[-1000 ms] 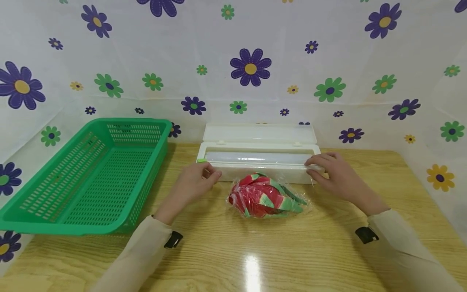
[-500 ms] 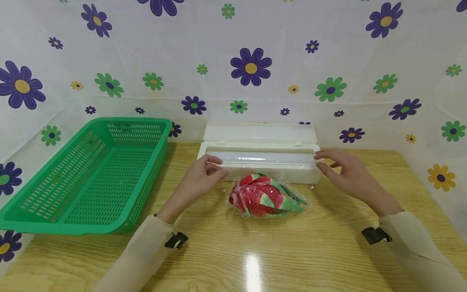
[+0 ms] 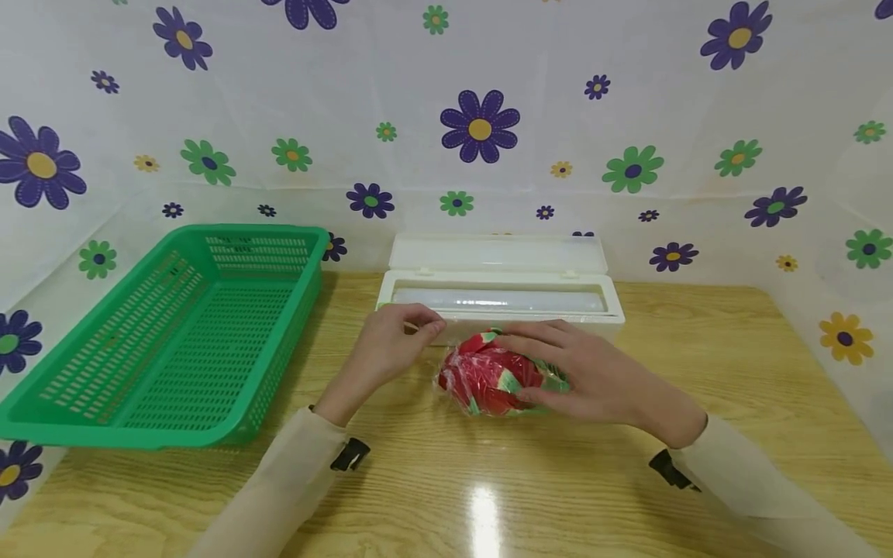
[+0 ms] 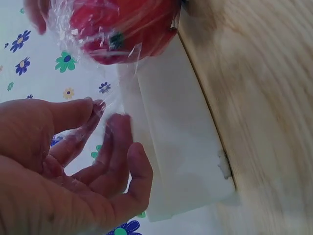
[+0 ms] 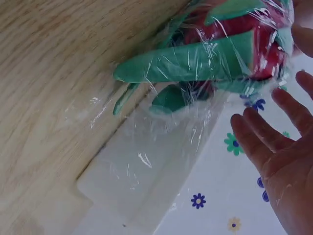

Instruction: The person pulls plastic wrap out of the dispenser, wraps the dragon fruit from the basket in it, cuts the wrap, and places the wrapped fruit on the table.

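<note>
A dragon fruit [image 3: 481, 380], red with green scales, is covered in crinkled cling film and lies mid-table in the head view. My left hand [image 3: 394, 341] is just left of it; in the left wrist view, thumb and forefinger pinch a thin edge of cling film [image 4: 111, 100] trailing from the fruit. My right hand [image 3: 593, 372] lies over the fruit's right end, fingers extended and thumb on the near side. Seen from the right wrist, the fingers [image 5: 259, 137] are spread beside the wrapped scales, and loose film hangs off that end.
Behind the fruit stands a white cling film box [image 3: 614, 314], its lid [image 3: 498, 253] raised and a film roll [image 3: 495, 300] inside. A green perforated basket [image 3: 314, 294] sits at the left of the wooden table [image 3: 418, 496]. A flower-print cloth [image 3: 544, 46] hangs behind.
My right hand has left the box's right end and come left and nearer, over the fruit. My left hand has shifted slightly right, toward the fruit.
</note>
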`<move>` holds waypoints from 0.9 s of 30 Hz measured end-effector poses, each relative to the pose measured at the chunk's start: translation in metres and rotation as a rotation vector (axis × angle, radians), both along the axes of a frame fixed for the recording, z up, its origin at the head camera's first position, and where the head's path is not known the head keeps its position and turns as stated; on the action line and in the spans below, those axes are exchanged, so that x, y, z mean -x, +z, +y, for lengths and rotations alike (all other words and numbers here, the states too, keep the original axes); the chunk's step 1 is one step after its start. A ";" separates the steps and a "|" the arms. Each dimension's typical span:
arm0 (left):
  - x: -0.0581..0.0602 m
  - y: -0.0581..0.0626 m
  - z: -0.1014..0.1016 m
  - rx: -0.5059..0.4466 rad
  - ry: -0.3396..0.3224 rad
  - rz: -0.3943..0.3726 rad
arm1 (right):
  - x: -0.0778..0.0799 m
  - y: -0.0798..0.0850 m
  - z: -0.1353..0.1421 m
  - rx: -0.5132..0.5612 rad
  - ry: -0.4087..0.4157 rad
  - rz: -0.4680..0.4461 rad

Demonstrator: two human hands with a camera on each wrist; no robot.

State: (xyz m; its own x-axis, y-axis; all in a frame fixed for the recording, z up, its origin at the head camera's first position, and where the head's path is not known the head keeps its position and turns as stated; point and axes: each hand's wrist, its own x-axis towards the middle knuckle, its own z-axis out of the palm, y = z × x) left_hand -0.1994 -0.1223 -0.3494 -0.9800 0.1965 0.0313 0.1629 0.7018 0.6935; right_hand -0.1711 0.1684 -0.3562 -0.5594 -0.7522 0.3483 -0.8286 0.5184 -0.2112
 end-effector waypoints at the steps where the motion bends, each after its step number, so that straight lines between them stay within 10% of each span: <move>1: 0.000 0.000 0.000 -0.004 0.000 0.005 | 0.000 -0.001 -0.003 -0.028 0.000 0.007; 9: -0.003 -0.001 0.004 -0.168 -0.043 -0.035 | 0.001 -0.006 -0.013 -0.093 -0.009 0.006; 21: 0.000 -0.005 -0.001 -0.175 -0.037 -0.069 | 0.003 -0.006 -0.013 0.039 -0.080 -0.146; 27: -0.001 -0.003 -0.001 -0.176 -0.041 -0.068 | 0.006 0.001 -0.024 0.195 -0.073 0.012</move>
